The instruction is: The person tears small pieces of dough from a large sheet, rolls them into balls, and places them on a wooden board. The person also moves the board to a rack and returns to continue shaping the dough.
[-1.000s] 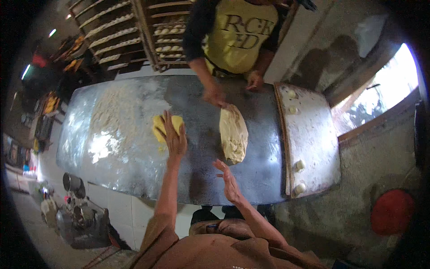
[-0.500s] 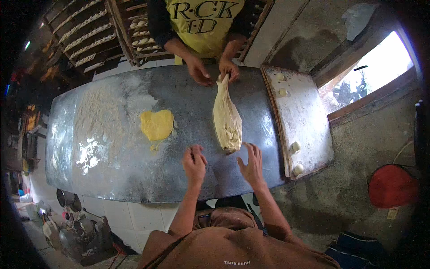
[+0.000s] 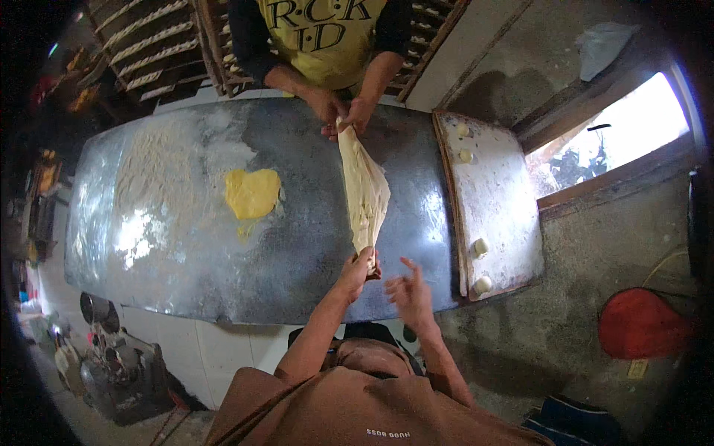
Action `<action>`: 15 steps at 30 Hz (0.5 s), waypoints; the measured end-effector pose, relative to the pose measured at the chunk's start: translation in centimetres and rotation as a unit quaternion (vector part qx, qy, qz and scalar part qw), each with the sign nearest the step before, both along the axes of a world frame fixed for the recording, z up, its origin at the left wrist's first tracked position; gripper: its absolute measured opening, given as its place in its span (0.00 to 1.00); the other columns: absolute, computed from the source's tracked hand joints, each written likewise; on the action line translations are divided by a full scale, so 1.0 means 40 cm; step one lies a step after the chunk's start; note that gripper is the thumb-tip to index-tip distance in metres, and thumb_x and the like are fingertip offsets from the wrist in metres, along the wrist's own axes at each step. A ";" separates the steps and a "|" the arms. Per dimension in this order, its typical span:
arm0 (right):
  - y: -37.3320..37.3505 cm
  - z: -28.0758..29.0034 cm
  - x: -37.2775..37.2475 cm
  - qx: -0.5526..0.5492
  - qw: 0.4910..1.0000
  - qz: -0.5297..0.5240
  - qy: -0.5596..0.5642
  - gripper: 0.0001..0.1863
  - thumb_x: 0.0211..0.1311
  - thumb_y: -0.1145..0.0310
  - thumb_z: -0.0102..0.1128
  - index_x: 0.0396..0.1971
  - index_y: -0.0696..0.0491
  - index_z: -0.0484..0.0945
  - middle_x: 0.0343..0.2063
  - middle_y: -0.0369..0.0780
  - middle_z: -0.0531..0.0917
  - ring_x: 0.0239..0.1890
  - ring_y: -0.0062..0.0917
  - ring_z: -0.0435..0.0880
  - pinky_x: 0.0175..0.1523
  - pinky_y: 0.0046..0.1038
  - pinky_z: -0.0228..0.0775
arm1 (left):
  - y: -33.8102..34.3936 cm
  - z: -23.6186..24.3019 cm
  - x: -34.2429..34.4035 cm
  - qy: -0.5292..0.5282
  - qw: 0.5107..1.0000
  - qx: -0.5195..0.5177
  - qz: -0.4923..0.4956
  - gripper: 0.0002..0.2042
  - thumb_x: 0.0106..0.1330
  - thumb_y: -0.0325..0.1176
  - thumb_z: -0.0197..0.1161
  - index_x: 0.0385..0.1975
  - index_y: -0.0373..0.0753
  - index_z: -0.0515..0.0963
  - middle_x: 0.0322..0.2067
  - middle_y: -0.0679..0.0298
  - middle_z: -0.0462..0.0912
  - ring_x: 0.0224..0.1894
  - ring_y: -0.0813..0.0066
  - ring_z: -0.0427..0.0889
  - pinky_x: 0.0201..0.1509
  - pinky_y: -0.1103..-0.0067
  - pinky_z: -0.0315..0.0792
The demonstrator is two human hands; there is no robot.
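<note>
A long, pale sheet of dough (image 3: 362, 186) stretches across the dark metal table (image 3: 297, 245), between me and a person (image 3: 327, 44) on the far side. My left hand (image 3: 358, 275) grips its near end, fingers wrapped round it. The co-worker's two hands (image 3: 346, 115) pinch the far end together. Just right of the dough's near end, my right hand (image 3: 411, 297) is raised with fingers apart, somewhat blurred, touching nothing. A flat yellow patch, looking like butter or soft dough (image 3: 253, 195), lies on the table to the left of the stretched dough.
A pale board (image 3: 497, 212) with several small round dough pieces (image 3: 483, 285) lies at the table's right end. Flour (image 3: 160, 167) dusts the left part. Racks of shaped dough (image 3: 152, 44) stand behind the co-worker; a red round object (image 3: 643, 323) is at the right.
My left hand has closed on the dough's near end, while my right hand stays free beside it. The co-worker's second hand has joined the first, and the dough now hangs longer and narrower.
</note>
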State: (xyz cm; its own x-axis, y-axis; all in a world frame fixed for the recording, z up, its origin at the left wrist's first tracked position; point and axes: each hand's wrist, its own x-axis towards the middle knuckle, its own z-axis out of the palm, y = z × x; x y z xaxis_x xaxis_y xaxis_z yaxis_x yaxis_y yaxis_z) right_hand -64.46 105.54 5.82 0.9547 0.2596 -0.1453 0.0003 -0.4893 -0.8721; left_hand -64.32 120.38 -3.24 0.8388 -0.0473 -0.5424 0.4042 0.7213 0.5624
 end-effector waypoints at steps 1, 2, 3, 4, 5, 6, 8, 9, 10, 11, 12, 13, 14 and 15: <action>-0.028 -0.026 0.018 0.029 0.993 -0.063 0.095 0.20 0.75 0.58 0.54 0.53 0.60 0.76 0.35 0.45 0.86 0.35 0.35 0.86 0.41 0.34 0.80 | -0.006 0.014 -0.019 0.005 1.000 -0.025 -0.006 0.20 0.75 0.53 0.54 0.42 0.39 0.75 0.27 0.65 0.79 0.27 0.72 0.81 0.33 0.74 0.78; -0.060 -0.139 0.067 0.105 0.991 0.033 0.077 0.22 0.78 0.56 0.48 0.53 0.61 0.76 0.30 0.40 0.84 0.29 0.26 0.84 0.35 0.28 0.79 | -0.023 0.040 -0.031 0.007 0.998 -0.054 -0.021 0.21 0.75 0.54 0.54 0.42 0.39 0.75 0.27 0.65 0.78 0.27 0.72 0.81 0.33 0.74 0.78; -0.034 -0.147 0.104 0.170 0.952 0.080 0.243 0.21 0.78 0.55 0.49 0.52 0.60 0.77 0.29 0.38 0.83 0.29 0.25 0.83 0.34 0.27 0.78 | -0.016 0.052 -0.055 0.015 0.997 -0.072 -0.018 0.22 0.75 0.55 0.54 0.42 0.39 0.75 0.26 0.65 0.78 0.26 0.72 0.81 0.33 0.74 0.78; -0.006 -0.139 0.150 0.227 0.882 0.117 0.395 0.21 0.78 0.55 0.49 0.51 0.59 0.77 0.29 0.37 0.82 0.28 0.23 0.82 0.33 0.26 0.77 | -0.011 0.071 -0.073 -0.015 0.997 -0.060 -0.050 0.24 0.74 0.58 0.52 0.44 0.38 0.75 0.27 0.65 0.79 0.28 0.71 0.81 0.34 0.74 0.78; 0.013 -0.137 0.172 0.278 0.785 0.152 0.532 0.21 0.78 0.55 0.49 0.50 0.59 0.78 0.29 0.36 0.81 0.27 0.22 0.80 0.32 0.24 0.76 | 0.005 0.093 -0.085 -0.049 0.994 -0.045 -0.083 0.27 0.74 0.61 0.50 0.45 0.37 0.75 0.28 0.64 0.80 0.29 0.71 0.82 0.35 0.73 0.78; 0.024 -0.144 0.158 0.289 0.798 0.092 0.522 0.20 0.78 0.55 0.49 0.47 0.58 0.78 0.29 0.35 0.81 0.27 0.21 0.81 0.32 0.24 0.75 | 0.018 0.103 -0.096 -0.082 0.989 -0.030 -0.117 0.30 0.73 0.63 0.49 0.46 0.37 0.76 0.28 0.64 0.81 0.30 0.71 0.83 0.36 0.73 0.78; 0.061 -0.157 0.134 0.303 0.812 -0.015 0.500 0.18 0.78 0.56 0.49 0.42 0.57 0.78 0.29 0.35 0.80 0.29 0.20 0.81 0.33 0.24 0.73 | 0.048 0.106 -0.124 -0.035 0.981 0.098 -0.165 0.36 0.71 0.69 0.44 0.47 0.35 0.77 0.31 0.62 0.83 0.33 0.70 0.84 0.39 0.72 0.79; 0.052 -0.163 0.133 0.279 0.848 0.031 0.449 0.18 0.78 0.56 0.49 0.40 0.56 0.78 0.28 0.34 0.81 0.28 0.20 0.80 0.32 0.26 0.73 | 0.073 0.057 -0.120 0.014 0.967 0.141 -0.213 0.39 0.71 0.71 0.40 0.47 0.34 0.79 0.35 0.59 0.85 0.35 0.70 0.84 0.41 0.72 0.79; 0.030 -0.174 0.129 0.253 0.880 0.072 0.394 0.18 0.78 0.56 0.49 0.38 0.55 0.78 0.27 0.33 0.81 0.27 0.20 0.80 0.32 0.27 0.73 | 0.098 0.008 -0.116 0.060 0.946 0.178 -0.263 0.43 0.70 0.73 0.37 0.47 0.32 0.80 0.38 0.57 0.86 0.37 0.70 0.85 0.44 0.72 0.79; 0.015 -0.167 0.126 0.225 0.907 0.112 0.338 0.18 0.78 0.56 0.50 0.36 0.54 0.79 0.26 0.32 0.81 0.26 0.20 0.80 0.31 0.29 0.72 | 0.082 0.010 -0.090 0.049 0.965 0.145 -0.214 0.39 0.72 0.69 0.40 0.46 0.32 0.80 0.37 0.57 0.86 0.37 0.69 0.85 0.44 0.72 0.79; -0.004 -0.159 0.125 0.050 0.958 0.140 0.244 0.18 0.77 0.58 0.51 0.32 0.55 0.78 0.21 0.38 0.81 0.22 0.31 0.81 0.30 0.37 0.71 | 0.049 0.013 -0.055 0.038 0.979 0.112 -0.166 0.36 0.73 0.66 0.43 0.45 0.32 0.80 0.35 0.58 0.86 0.36 0.69 0.85 0.43 0.72 0.79; -0.011 -0.128 0.108 -0.014 0.981 0.149 0.125 0.17 0.76 0.59 0.51 0.31 0.56 0.78 0.20 0.41 0.81 0.22 0.35 0.81 0.30 0.39 0.71 | 0.015 0.018 -0.017 0.027 0.990 0.079 -0.116 0.33 0.74 0.62 0.46 0.43 0.33 0.81 0.34 0.58 0.86 0.36 0.68 0.86 0.43 0.72 0.79; -0.028 -0.091 0.065 -0.082 0.984 0.155 0.009 0.17 0.76 0.60 0.50 0.30 0.56 0.78 0.20 0.44 0.80 0.23 0.40 0.80 0.30 0.40 0.70 | -0.028 0.036 0.017 0.071 0.996 -0.014 -0.053 0.28 0.74 0.58 0.49 0.41 0.34 0.80 0.31 0.61 0.84 0.32 0.69 0.84 0.38 0.74 0.77; -0.047 -0.071 0.042 -0.147 0.969 0.158 -0.117 0.17 0.76 0.61 0.50 0.29 0.57 0.77 0.19 0.48 0.79 0.23 0.44 0.80 0.30 0.41 0.70 | -0.063 0.071 0.074 0.107 0.989 -0.103 0.010 0.24 0.74 0.54 0.52 0.40 0.34 0.79 0.28 0.63 0.82 0.27 0.70 0.82 0.33 0.77 0.76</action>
State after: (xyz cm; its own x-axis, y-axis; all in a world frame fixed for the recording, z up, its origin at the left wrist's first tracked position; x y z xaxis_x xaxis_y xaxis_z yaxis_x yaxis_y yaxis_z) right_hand -62.76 103.68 2.98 0.8500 0.5247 -0.0463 0.3714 -0.6594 -0.6536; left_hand -61.35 117.86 -0.42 0.7076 -0.1606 -0.6881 0.4830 0.8207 0.3052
